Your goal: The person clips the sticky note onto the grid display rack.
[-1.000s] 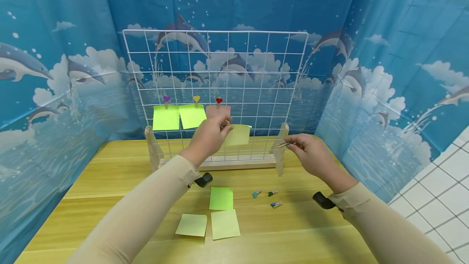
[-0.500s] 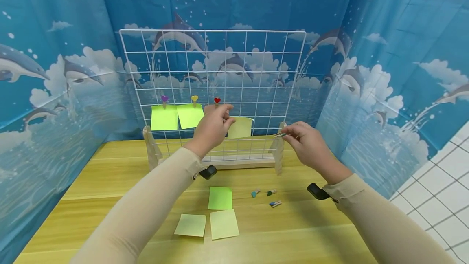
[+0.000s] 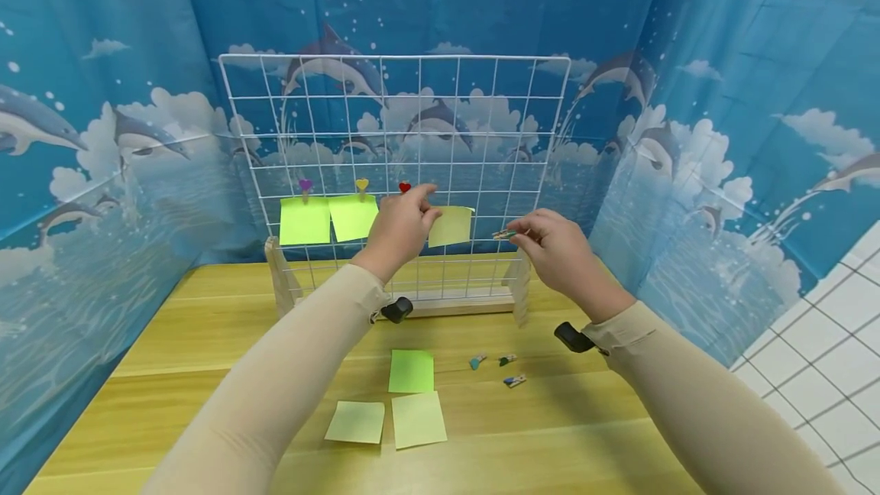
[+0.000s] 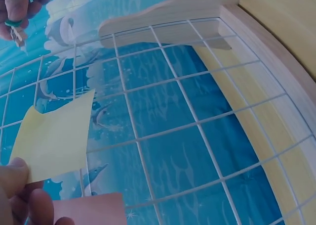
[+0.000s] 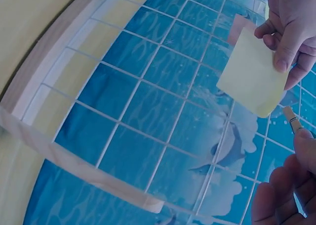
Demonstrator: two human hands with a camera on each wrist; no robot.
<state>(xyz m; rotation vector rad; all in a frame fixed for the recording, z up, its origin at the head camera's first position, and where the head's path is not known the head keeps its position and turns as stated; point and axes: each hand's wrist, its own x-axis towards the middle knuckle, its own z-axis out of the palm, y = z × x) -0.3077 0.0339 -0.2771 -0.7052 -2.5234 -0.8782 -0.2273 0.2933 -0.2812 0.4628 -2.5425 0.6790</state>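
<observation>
My left hand (image 3: 399,228) pinches a pale yellow sticky note (image 3: 451,226) by its left edge, in front of the white wire grid (image 3: 474,133). To its right, my right hand (image 3: 555,250) holds a small wooden clothespin (image 3: 505,234) with green on it, its tip pointing toward the note. Two bright yellow-green notes (image 3: 305,221) hang on the grid at left, under a purple heart clothespin (image 3: 305,186) and a yellow heart clothespin (image 3: 362,185). A red heart clothespin (image 3: 405,187) marks a pink note (image 4: 94,210), which the left hand covers in the head view.
On the wooden table (image 3: 206,373) lie a green note (image 3: 411,371) and two pale yellow notes (image 3: 418,420). Right of them are a teal clothespin (image 3: 477,361), a dark green clothespin (image 3: 507,360) and a blue clothespin (image 3: 514,381). Wooden feet (image 3: 520,289) support the grid.
The left hand has lifted the pale yellow note higher against the grid, now level with the hung notes. The right hand has moved up and left with its clothespin, closer to the note.
</observation>
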